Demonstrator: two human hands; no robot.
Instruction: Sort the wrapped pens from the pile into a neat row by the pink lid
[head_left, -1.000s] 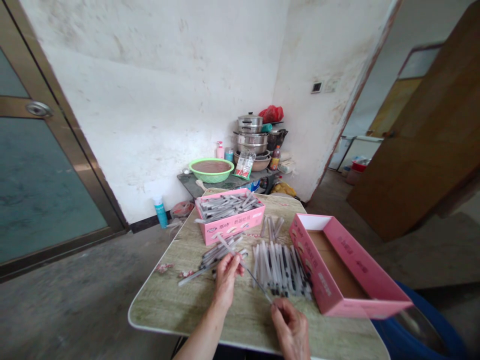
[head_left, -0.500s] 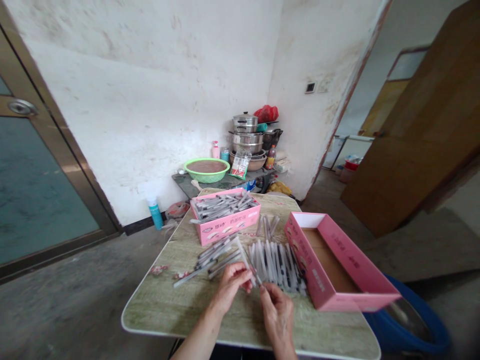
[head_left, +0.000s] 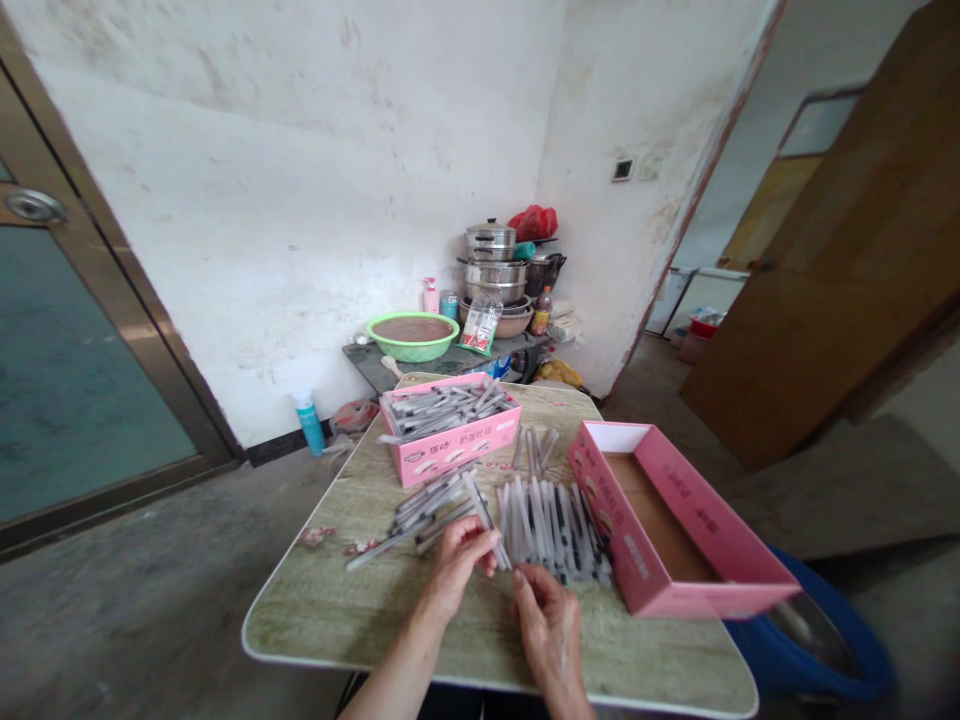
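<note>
My left hand is closed around translucent pens with dark parts, which slant up and left from its fingers. Close by on the right, my right hand has its thumb and fingers pinched together near the lower ends of those pens; whatever is between its fingertips is hidden. Beyond both hands, a row of pens lies side by side on the table. To the left is a looser pile of pens. A pink box heaped with more pens stands behind.
On the right of the table sits another pink box, its brown bottom showing. A blue tub stands below it. Behind the table, a low stand carries a green basin, stacked pots and bottles. A spray can is on the floor at left.
My right hand has drawn slightly left and its fingertips have come off the slim pen end they were at. The held pens have tilted a little left in my left hand.
</note>
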